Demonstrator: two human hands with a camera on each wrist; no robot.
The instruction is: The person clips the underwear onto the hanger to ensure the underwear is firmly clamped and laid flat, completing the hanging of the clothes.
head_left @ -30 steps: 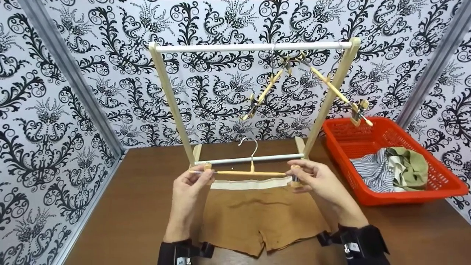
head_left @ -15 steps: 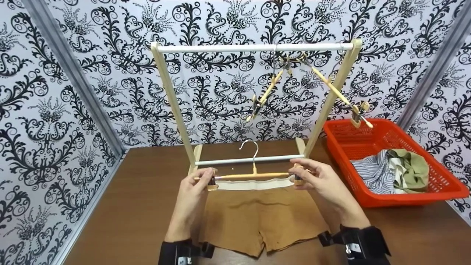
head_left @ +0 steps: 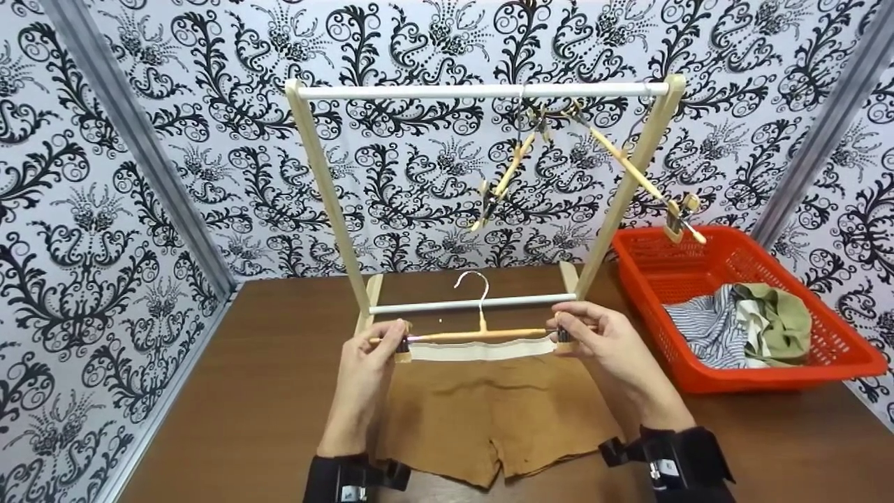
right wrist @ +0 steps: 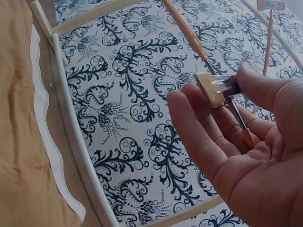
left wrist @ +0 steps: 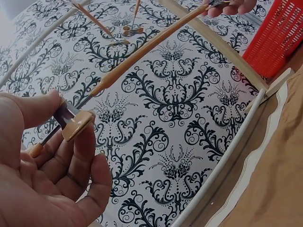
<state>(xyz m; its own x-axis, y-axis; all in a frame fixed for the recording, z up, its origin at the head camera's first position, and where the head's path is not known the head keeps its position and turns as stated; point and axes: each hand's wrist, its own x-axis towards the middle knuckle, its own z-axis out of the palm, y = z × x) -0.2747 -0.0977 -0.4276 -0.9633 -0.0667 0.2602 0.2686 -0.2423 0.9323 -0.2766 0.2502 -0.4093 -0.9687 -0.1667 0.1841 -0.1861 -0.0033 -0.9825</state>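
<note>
A clip hanger (head_left: 454, 336) with a wooden bar and a metal hook is held level between both hands, hook upward. My left hand (head_left: 367, 363) pinches the clip (left wrist: 78, 125) at its left end between thumb and fingers. At the other end, my right hand (head_left: 601, 342) grips the second clip (right wrist: 210, 90) the same way. Both clips point downward, with no cloth between their wooden plates in the wrist views. Brown shorts (head_left: 489, 412) lie flat on the table below, their cream waistband (head_left: 482, 351) just under the bar in the head view.
Behind the hands stands a wooden rack with a white top rail (head_left: 433, 91). Two more clip hangers, one left (head_left: 513, 168) and one right (head_left: 625, 161), hang from it. To the right, a red basket (head_left: 768, 381) holds striped cloth (head_left: 705, 332) and green cloth (head_left: 782, 321).
My left hand has shifted slightly right along the bar, and its clip has turned from upward to hanging downward. The right hand has barely moved; the shorts lie as before.
</note>
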